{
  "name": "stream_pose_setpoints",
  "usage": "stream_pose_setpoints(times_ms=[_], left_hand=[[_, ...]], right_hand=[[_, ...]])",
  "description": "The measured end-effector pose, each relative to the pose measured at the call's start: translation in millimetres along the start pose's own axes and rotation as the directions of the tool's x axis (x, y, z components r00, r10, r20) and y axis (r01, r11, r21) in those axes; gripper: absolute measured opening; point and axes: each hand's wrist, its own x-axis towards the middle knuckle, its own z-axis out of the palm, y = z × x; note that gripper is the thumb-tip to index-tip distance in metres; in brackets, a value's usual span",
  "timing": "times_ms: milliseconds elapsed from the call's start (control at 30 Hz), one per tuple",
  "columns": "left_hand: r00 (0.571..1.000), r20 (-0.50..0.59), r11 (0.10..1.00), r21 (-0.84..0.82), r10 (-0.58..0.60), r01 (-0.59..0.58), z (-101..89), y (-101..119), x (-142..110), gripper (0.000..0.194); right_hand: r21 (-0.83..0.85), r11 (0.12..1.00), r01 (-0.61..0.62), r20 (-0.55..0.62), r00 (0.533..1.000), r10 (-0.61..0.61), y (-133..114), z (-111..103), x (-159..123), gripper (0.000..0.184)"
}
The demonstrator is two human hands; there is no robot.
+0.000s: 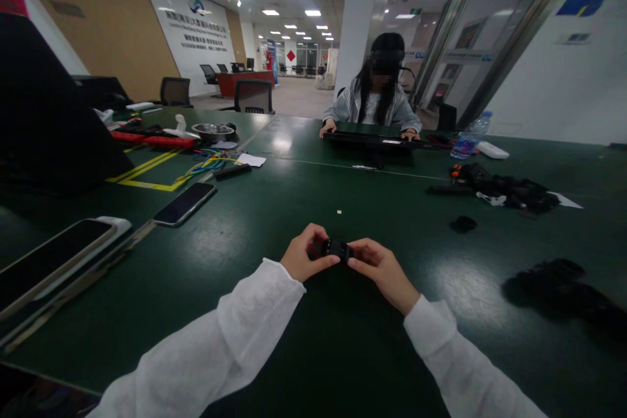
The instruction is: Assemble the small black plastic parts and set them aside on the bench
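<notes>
My left hand (306, 253) and my right hand (382, 268) meet just above the dark green table (313, 346), both in white sleeves. Between them sits a small black part (336, 249), pinched from the left by my left thumb and fingers and from the right by my right fingertips. Both hands are closed on it. What the part is I cannot make out. A tiny pale speck (339, 212) lies on the table just beyond the hands.
A phone (185, 203) and a larger device (49, 261) lie at left, with coloured cables (208, 163) and a metal bowl (213, 131) behind. Black parts (563, 287) and a small black piece (463, 224) lie at right. A person sits across at a keyboard (372, 139); a water bottle (470, 136) stands nearby.
</notes>
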Motion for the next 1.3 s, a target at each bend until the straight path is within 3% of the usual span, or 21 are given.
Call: stream_pose_setpoints(times_ms=[100,333,633,833,967,1133,1300], left_hand=[[1.0,0.021,0.999,0.047,-0.02,0.019,0.9,-1,0,0.037],[0.987,0.042,0.988,0.005,0.154,-0.155,4.1,-2,-1,0.05],[0.999,0.035,0.993,0.116,0.012,-0.016,1.1,1,-1,0.043],[0.995,0.096,0.997,0.072,0.032,-0.039,1.5,-1,-3,0.052],[0.997,0.082,0.999,0.052,0.008,-0.013,3.0,-2,-3,0.045],[1.0,0.023,0.986,0.166,-0.007,0.003,0.3,1,-1,0.029],[0.991,-0.021,0.967,0.226,0.129,-0.121,-2.2,4,0,0.028]], right_hand=[[-0.004,1.0,-0.002,-0.011,1.0,0.002,0,0,0,0.022],[0.165,0.985,0.046,-0.095,0.995,-0.03,15,-1,6,0.022],[0.125,0.991,0.041,-0.043,0.998,-0.036,11,-1,3,0.021],[0.178,0.984,0.022,-0.051,0.999,-0.013,11,0,5,0.019],[0.205,0.978,0.025,-0.061,0.998,-0.013,12,0,5,0.019],[0.181,0.983,0.025,-0.029,0.999,-0.02,9,-1,3,0.018],[0.049,0.999,0.017,0.01,1.0,-0.018,3,-1,1,0.019]])
